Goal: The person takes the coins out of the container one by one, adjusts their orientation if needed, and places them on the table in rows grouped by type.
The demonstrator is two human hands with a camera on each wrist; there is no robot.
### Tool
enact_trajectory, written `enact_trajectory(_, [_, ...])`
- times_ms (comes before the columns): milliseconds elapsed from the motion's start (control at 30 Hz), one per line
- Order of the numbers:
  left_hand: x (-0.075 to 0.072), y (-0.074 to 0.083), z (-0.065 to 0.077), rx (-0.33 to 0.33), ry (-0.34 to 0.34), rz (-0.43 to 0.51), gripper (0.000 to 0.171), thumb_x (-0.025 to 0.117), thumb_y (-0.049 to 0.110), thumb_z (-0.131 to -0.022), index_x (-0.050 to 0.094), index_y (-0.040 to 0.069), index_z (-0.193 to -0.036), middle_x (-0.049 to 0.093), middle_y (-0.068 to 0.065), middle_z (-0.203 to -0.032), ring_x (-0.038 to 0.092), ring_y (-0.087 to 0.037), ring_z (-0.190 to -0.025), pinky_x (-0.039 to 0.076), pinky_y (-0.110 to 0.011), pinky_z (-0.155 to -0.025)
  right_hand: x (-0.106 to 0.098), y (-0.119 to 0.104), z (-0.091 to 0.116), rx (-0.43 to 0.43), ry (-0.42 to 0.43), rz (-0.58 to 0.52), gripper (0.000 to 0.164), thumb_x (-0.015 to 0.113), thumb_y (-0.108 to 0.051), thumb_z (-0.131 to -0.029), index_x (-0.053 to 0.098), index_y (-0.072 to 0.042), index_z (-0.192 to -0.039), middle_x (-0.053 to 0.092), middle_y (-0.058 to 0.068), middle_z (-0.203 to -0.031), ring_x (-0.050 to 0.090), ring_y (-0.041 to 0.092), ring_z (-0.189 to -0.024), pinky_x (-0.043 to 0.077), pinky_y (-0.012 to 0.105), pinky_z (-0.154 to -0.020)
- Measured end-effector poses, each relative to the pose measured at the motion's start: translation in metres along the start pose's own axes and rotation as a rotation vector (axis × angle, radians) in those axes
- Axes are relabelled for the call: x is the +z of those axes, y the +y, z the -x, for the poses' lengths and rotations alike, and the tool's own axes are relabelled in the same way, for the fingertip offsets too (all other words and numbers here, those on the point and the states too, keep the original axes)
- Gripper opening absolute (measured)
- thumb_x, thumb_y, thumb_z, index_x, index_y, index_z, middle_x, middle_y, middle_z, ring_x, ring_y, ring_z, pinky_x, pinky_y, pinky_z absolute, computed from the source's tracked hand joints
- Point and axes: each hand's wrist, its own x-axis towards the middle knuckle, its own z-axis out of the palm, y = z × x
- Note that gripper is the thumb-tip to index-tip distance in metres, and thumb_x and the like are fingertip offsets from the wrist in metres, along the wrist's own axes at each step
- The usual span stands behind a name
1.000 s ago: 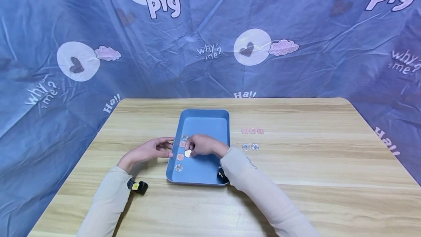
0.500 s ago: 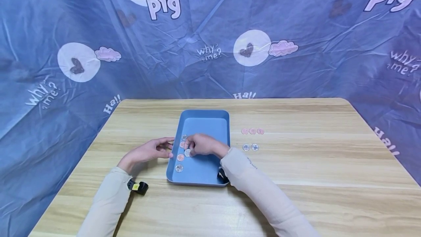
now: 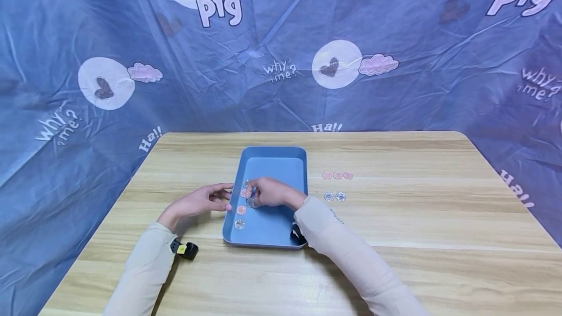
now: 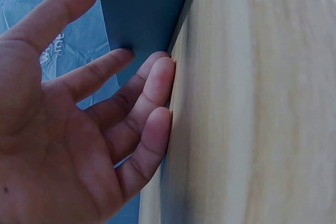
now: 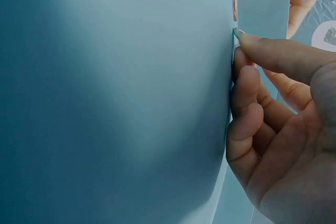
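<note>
Blue printed cloth backdrop (image 3: 263,28), behind your pale wood-grain table (image 3: 417,218). One round silver-coloured coin (image 3: 250,203), in your shallow blue rectangular tray (image 3: 276,169): probably light, stiff, slippery (take it by the edge). Your right hand (image 3: 272,192) pinches it; your left hand (image 3: 197,201), fingers loosely spread, touches the tray's wall.

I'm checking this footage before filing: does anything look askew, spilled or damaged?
Nothing stands out: the blue tray sits flat, and the copper coins and silver coins to its right lie in neat rows.
</note>
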Motion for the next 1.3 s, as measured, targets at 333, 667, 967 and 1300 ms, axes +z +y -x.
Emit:
enact_trajectory(333, [-0.002,0.0,0.002,0.025,-0.012,-0.02,0.082,0.068,0.039,-0.088,0.031,-0.001,-0.148,0.055,-0.023,-0.129,0.057,-0.023,-0.112,0.048,-0.038,-0.097,-0.004,-0.008,0.001,-0.022,-0.016,-0.135,0.021,0.062,0.008,-0.082,0.063,-0.003,-0.1,0.053,-0.001,-0.061,0.043,0.009,-0.05,0.035,0.02,-0.048])
enact_trajectory(667, [-0.001,-0.001,0.0,-0.007,-0.003,0.006,0.074,0.068,0.025,-0.091,0.03,-0.004,-0.148,0.055,-0.025,-0.131,0.055,-0.033,-0.118,0.047,-0.042,-0.1,-0.014,-0.027,0.008,-0.008,0.065,-0.333,0.024,0.063,0.006,-0.083,0.062,-0.001,-0.105,0.066,0.015,-0.075,0.057,0.025,-0.063,0.046,0.029,-0.063])
enact_trajectory(967, [0.0,0.002,0.001,-0.024,0.0,0.021,0.074,0.069,0.027,-0.089,0.033,-0.002,-0.147,0.055,-0.022,-0.132,0.055,-0.032,-0.118,0.045,-0.044,-0.102,-0.025,-0.045,0.019,-0.008,0.084,-0.474,0.023,0.066,-0.005,-0.087,0.061,-0.005,-0.109,0.065,0.003,-0.068,0.053,0.013,-0.059,0.037,0.024,-0.052])
enact_trajectory(1300, [-0.001,0.0,0.0,-0.004,-0.006,0.003,0.072,0.068,0.026,-0.091,0.033,-0.001,-0.147,0.057,-0.021,-0.13,0.055,-0.03,-0.118,0.045,-0.037,-0.099,-0.043,-0.067,0.036,-0.042,0.125,-0.589,0.027,0.065,-0.009,-0.088,0.06,-0.008,-0.114,0.067,-0.005,-0.07,0.054,0.014,-0.062,0.04,0.024,-0.057])
